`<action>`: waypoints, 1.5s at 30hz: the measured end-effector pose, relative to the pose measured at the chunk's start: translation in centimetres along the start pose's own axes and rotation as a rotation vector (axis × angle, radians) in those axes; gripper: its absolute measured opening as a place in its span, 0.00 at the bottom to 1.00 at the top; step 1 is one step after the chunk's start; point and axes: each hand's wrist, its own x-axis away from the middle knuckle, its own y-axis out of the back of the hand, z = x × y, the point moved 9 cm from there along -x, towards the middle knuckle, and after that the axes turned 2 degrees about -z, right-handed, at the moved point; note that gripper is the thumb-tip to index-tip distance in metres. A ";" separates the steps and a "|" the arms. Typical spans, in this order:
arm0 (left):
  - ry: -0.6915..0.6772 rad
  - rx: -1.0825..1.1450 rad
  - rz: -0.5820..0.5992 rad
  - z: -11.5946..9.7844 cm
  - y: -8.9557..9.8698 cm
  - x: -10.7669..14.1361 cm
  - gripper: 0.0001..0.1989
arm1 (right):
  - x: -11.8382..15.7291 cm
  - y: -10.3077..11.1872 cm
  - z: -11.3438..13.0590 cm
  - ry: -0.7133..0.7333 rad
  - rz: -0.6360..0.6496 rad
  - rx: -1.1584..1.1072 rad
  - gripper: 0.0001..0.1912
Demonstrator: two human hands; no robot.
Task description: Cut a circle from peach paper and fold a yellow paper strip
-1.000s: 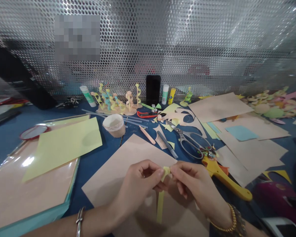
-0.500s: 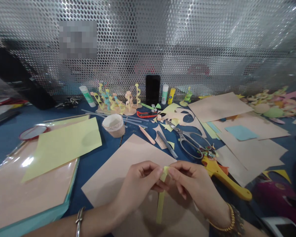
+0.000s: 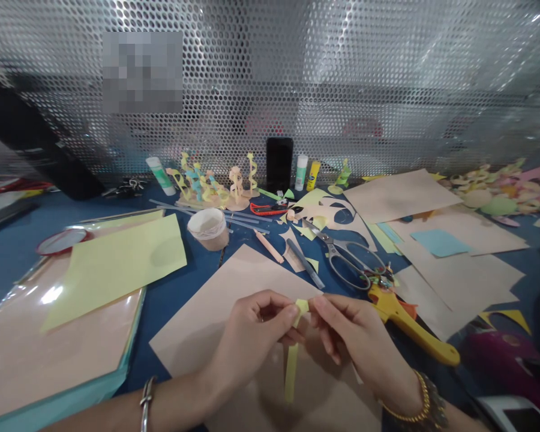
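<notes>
Between my fingertips is a narrow yellow paper strip [image 3: 291, 372], its upper end folded into a small flat knot and its tail hanging down. My left hand [image 3: 263, 327] pinches the folded end between thumb and fingers. My right hand [image 3: 346, 330] has thumb and index finger closed at the fold's right edge. Both hands are above a large beige paper sheet [image 3: 198, 318] on the blue table. Past the hands lie scissors [image 3: 348, 258], a grey-blue pen [image 3: 305, 264] and a peach rolled paper piece [image 3: 269, 246].
A paper cup [image 3: 209, 230] stands left of centre, near yellow paper [image 3: 121, 270] on a plastic-wrapped stack. A yellow-handled glue gun [image 3: 414, 330] lies at right. Behind are curly paper figures [image 3: 202, 186], a phone [image 3: 279, 163], glue sticks [image 3: 314, 175] and a red cutter [image 3: 270, 209].
The folded end now shows more openly as a small knot, and my right fingers have shifted slightly right along its edge. The hanging tail has moved a little.
</notes>
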 end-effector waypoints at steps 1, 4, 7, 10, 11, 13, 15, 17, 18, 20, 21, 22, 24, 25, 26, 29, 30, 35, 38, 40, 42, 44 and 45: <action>0.000 0.000 -0.006 0.0 0.0 0.0 0.07 | 0.0 0.0 0.0 0.000 -0.005 -0.021 0.25; 0.005 0.000 -0.013 0.0 0.1 0.0 0.07 | 0.0 0.1 -0.1 -0.003 -0.008 -0.028 0.26; 0.012 -0.006 -0.002 0.3 -0.1 -0.1 0.07 | 0.0 0.2 0.0 0.002 0.001 0.039 0.23; 0.015 -0.024 0.002 0.5 -0.1 -0.1 0.08 | 0.0 0.2 0.1 0.005 -0.003 0.060 0.21; 0.019 -0.019 0.009 0.5 -0.2 -0.1 0.08 | 0.0 0.2 0.1 0.002 -0.007 0.057 0.21; 0.035 0.022 0.033 0.6 -0.4 -0.1 0.10 | -0.1 0.3 0.0 -0.005 -0.019 0.051 0.20; 0.047 0.072 0.065 0.6 -0.8 0.0 0.11 | 0.0 0.3 -0.1 -0.012 -0.029 0.048 0.19; 0.049 0.084 0.069 0.7 -0.9 -0.1 0.11 | 0.0 0.3 -0.1 -0.012 -0.026 0.045 0.20; 0.048 0.076 0.061 0.7 -0.9 -0.1 0.10 | 0.0 0.3 -0.2 -0.009 -0.020 0.040 0.20; 0.044 0.052 0.037 0.7 -0.8 -0.1 0.09 | 0.0 0.2 -0.2 -0.007 -0.005 0.025 0.21; 0.043 0.046 0.029 0.7 -0.8 -0.1 0.08 | 0.0 0.1 -0.3 -0.010 0.003 0.016 0.21; 0.043 0.044 0.024 0.7 -0.7 -0.1 0.08 | 0.0 0.1 -0.4 -0.012 0.011 0.006 0.21; 0.041 0.040 0.017 0.7 -0.7 -0.1 0.09 | 0.0 0.0 -0.4 -0.008 0.023 -0.012 0.21; 0.040 0.035 0.012 0.7 -0.6 -0.1 0.08 | 0.0 0.0 -0.4 -0.001 0.022 -0.025 0.22; 0.038 0.027 0.010 0.7 -0.6 -0.1 0.08 | 0.0 0.1 -0.3 0.009 0.016 -0.037 0.23; 0.028 0.005 0.011 0.6 -0.6 -0.1 0.09 | 0.1 0.2 -0.1 0.020 0.003 -0.045 0.25; 0.025 0.000 0.013 0.6 -0.7 -0.1 0.09 | 0.1 0.3 0.0 0.018 -0.002 -0.028 0.24; 0.023 -0.002 0.035 0.7 -1.0 0.0 0.09 | 0.2 0.6 0.1 0.035 -0.029 0.045 0.19; 0.037 0.043 0.061 0.8 -1.2 0.0 0.10 | 0.1 0.5 0.0 0.027 -0.022 0.006 0.19; 0.037 0.071 0.059 0.8 -1.1 -0.1 0.10 | 0.1 0.2 -0.1 -0.001 -0.004 -0.040 0.21; 0.027 0.091 0.043 0.8 -0.8 -0.2 0.10 | 0.0 -0.1 -0.2 -0.027 0.013 -0.111 0.23; 0.024 0.114 0.027 0.9 -0.5 -0.3 0.10 | 0.0 -0.2 -0.2 -0.029 0.013 -0.181 0.25; 0.028 0.126 0.019 1.0 -0.4 -0.3 0.11 | -0.1 -0.2 -0.1 -0.021 0.006 -0.201 0.26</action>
